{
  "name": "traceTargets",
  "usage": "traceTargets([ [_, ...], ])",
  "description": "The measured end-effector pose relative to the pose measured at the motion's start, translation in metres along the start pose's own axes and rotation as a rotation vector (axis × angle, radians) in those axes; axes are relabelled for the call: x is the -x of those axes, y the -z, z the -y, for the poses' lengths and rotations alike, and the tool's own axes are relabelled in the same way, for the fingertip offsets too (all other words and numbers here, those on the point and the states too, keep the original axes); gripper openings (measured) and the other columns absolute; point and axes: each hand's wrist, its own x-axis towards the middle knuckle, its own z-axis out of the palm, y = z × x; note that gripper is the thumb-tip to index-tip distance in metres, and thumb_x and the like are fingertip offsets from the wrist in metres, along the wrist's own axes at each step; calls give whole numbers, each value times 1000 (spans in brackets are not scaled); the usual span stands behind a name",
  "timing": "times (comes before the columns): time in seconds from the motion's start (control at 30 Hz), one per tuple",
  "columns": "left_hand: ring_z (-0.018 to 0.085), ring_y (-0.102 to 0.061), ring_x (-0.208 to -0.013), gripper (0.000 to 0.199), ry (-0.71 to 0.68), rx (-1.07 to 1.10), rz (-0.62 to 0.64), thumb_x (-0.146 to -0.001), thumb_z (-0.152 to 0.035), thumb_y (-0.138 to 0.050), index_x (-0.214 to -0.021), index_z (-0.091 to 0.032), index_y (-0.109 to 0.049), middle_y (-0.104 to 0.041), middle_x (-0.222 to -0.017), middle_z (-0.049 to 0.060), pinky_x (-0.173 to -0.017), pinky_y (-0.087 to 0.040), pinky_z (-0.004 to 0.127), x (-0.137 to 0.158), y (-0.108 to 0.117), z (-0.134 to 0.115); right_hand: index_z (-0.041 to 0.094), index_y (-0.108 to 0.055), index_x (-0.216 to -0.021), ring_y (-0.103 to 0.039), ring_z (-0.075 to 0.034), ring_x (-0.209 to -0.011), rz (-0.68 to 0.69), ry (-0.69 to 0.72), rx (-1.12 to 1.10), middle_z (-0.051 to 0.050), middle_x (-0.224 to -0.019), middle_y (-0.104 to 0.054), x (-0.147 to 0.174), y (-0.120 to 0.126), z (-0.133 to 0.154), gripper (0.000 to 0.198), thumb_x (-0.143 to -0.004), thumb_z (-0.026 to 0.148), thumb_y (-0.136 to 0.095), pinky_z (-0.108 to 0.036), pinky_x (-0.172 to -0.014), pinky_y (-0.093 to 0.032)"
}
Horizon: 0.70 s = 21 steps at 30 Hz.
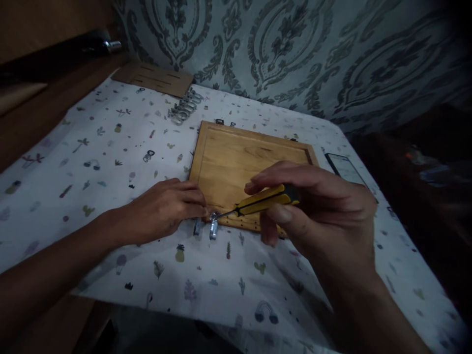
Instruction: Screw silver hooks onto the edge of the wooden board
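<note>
A wooden board (254,152) with a raised frame lies flat on the table, small holes dotted along its near edge. My left hand (167,209) is closed over the board's near left corner, its fingertips beside the metal hooks. Two shiny metal hooks (213,230) stick out over that edge. My right hand (324,211) grips a yellow and black screwdriver (261,199) between thumb and fingers. The screwdriver slants down to the left, and its tip meets the top of the right-hand hook. Any screw under the tip is too small to make out.
A row of metal hooks (186,105) lies behind the board, next to a slotted brown cardboard piece (153,78). A phone (346,169) rests to the right. The table wears a white printed cloth (110,182); a patterned wall covering (276,49) rises behind it.
</note>
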Motion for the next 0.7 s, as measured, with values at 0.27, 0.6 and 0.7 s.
traceTargets([
  [0.27, 22, -63, -105, 48, 7, 30, -1, -83, 7, -46, -117, -18, -67, -72, -116, 7, -91, -53, 37, 1, -2, 1, 26, -72, -95, -62, -7, -53, -60, -42, -48, 2, -88, -76, -2, -8, 1, 19, -81, 15, -78, -16, -41, -50],
  [0.6, 21, -64, -101, 43, -7, -4, -13, -87, 5, -40, -111, -18, -68, -73, -113, 6, -89, -53, 37, 0, -1, 0, 23, -75, -91, -64, -9, -50, -136, 78, 94, 0, -87, -75, 6, -2, -9, 18, -76, 21, -84, -18, -39, -53],
  [0.7, 21, -63, -104, 44, -5, 7, -6, -86, 5, -41, -112, -18, -68, -72, -115, 6, -92, -53, 37, 1, -2, 1, 23, -74, -93, -66, -10, -55, -242, 151, 96, -1, -86, -74, 7, -3, -13, 13, -81, 20, -80, -18, -42, -54],
])
